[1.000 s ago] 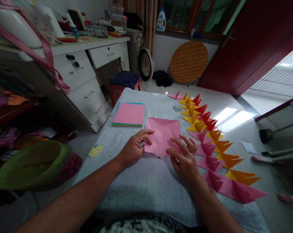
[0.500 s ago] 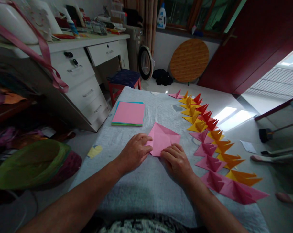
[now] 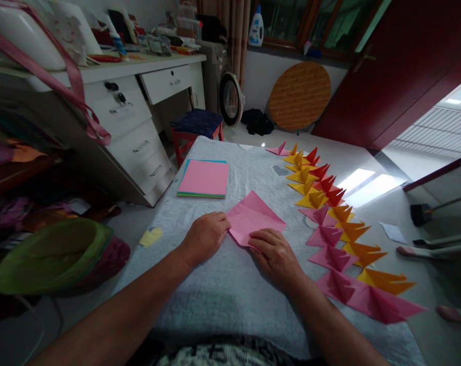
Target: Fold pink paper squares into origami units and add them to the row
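Note:
A creased pink sheet of origami paper (image 3: 255, 216) lies on the cloth-covered table (image 3: 230, 300) in front of me, one corner pointing away. My left hand (image 3: 207, 235) pinches its left corner between thumb and fingers. At the near right edge my right hand (image 3: 272, 254) grips the paper, fingers bent over its top and the thumb mostly hidden. Beyond my left hand sits a stack of square paper (image 3: 203, 178), pink on top with blue and green edges below. Pink folded paper cranes (image 3: 332, 256) stand to the right of my right hand.
Yellow and orange cranes (image 3: 362, 251) and red cranes (image 3: 324, 175) continue the rows along the right edge. A green-lined basket (image 3: 55, 254) is on the floor at left. Behind stand a stool (image 3: 198, 122), a white desk (image 3: 119, 109) and a washing machine with its door (image 3: 231, 99) open.
The paper has turned slightly and its left part now lies flatter and wider. My left hand has shifted a little left, from over the paper to its corner. My right hand stays near its place.

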{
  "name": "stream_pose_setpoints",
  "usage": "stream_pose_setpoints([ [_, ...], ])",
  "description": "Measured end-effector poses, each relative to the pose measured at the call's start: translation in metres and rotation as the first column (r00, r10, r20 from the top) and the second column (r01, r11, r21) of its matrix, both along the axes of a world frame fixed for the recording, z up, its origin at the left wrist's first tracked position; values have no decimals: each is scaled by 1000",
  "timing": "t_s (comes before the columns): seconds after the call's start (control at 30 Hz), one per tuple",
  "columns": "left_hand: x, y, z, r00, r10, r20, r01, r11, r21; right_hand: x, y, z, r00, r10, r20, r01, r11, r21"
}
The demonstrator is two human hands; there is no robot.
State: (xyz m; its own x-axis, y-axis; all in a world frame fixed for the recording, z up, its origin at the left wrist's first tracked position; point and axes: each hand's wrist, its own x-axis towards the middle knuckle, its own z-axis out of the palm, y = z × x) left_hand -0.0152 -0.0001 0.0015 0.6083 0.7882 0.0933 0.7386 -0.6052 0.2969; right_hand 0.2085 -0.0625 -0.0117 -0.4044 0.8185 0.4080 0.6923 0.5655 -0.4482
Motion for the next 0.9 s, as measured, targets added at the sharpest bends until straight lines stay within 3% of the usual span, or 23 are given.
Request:
stream_pose_setpoints([
  [0.27, -4, 8, 7, 981, 131, 144, -101, 975, -197, 3, 7, 2, 984, -90, -153, 72, 990, -125],
  [0.53, -6, 10, 6, 974, 131, 185, -84, 967, -241, 9, 20, -1, 957, -239, -162, 180, 932, -314],
  [0.9, -8, 15, 0, 967, 192, 165, -151, 960, -234, 4, 18, -6, 938, -310, -155, 268, 932, -243],
])
